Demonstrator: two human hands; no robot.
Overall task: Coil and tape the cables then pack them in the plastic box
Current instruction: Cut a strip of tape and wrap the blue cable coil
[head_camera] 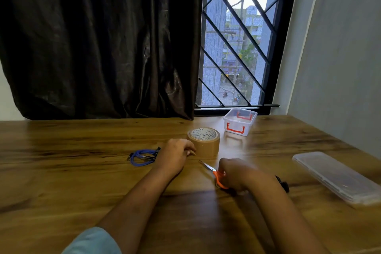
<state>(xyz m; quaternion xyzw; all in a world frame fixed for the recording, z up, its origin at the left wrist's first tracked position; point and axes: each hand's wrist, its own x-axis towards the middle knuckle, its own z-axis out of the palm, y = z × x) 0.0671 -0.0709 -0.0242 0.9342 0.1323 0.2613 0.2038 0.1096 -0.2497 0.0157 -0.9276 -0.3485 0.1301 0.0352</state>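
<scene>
Resting on the table [82, 171], the left hand [175, 155] pinched the brown tape roll [206, 142], the right hand [237, 177] gripped orange scissors [216, 175]; the coiled blue cable [142, 156] lay left, the plastic box [239, 121] far right

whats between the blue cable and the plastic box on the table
In the head view, the left hand and the brown tape roll lie between the blue cable and the plastic box.
</scene>
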